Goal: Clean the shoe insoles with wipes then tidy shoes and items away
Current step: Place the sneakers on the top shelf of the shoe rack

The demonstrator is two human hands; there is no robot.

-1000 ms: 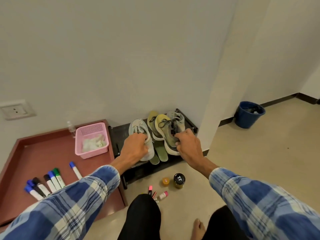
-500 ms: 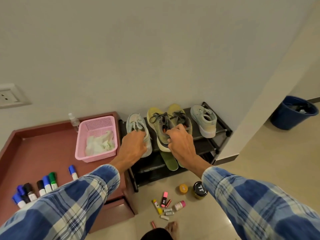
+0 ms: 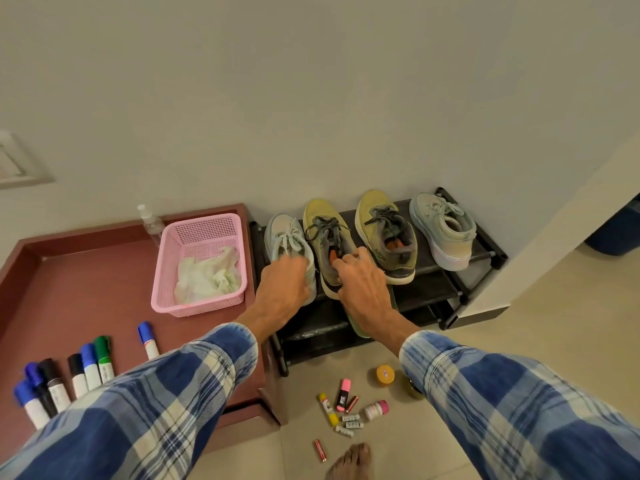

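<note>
Four shoes stand in a row on the top shelf of a black shoe rack (image 3: 485,258) against the wall. My left hand (image 3: 282,285) grips the heel of the pale grey-blue shoe (image 3: 287,237) at the left end. My right hand (image 3: 363,282) grips the heel of the yellow-olive shoe (image 3: 325,233) beside it. A second yellow-olive shoe (image 3: 384,237) and a second pale shoe (image 3: 443,230) stand free to the right. A green insole (image 3: 358,327) pokes out under my right wrist. Crumpled wipes (image 3: 207,275) lie in a pink basket (image 3: 239,258).
The basket, a clear spray bottle (image 3: 150,221) and several markers (image 3: 90,365) sit on a maroon tray (image 3: 86,292) at left. Batteries, a pink highlighter (image 3: 343,394) and small jars (image 3: 385,375) lie on the floor by my bare foot (image 3: 349,462). A blue bin (image 3: 613,233) stands far right.
Both hands keep hold of the same two shoes. The shoes now stand spread in a row on the top shelf instead of bunched, and my view has swung left and down.
</note>
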